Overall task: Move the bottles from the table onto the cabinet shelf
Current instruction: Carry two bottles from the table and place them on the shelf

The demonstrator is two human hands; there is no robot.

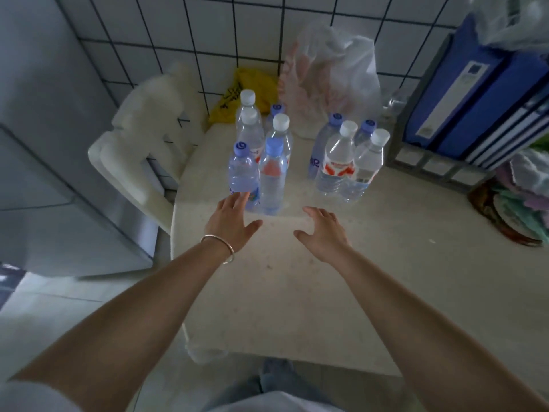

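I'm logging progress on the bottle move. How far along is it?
Nothing looks done: no cabinet shelf is in view, and two clusters of bottles, left and right, stand on the table. In hand: nothing yet; the left hand reaches, open, at the nearest blue-capped bottle, and the right hand hovers open. All the bottles remain to be moved.

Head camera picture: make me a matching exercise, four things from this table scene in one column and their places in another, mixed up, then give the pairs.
Things:
1. crumpled yellow plastic bag
2. blue ring binders
3. thin metal bangle
4. white plastic chair

Places:
A. on the left wrist
B. standing at the right edge of the table
C. against the tiled wall behind the left bottle group
D. left of the table

Pairs: 1-C, 2-B, 3-A, 4-D
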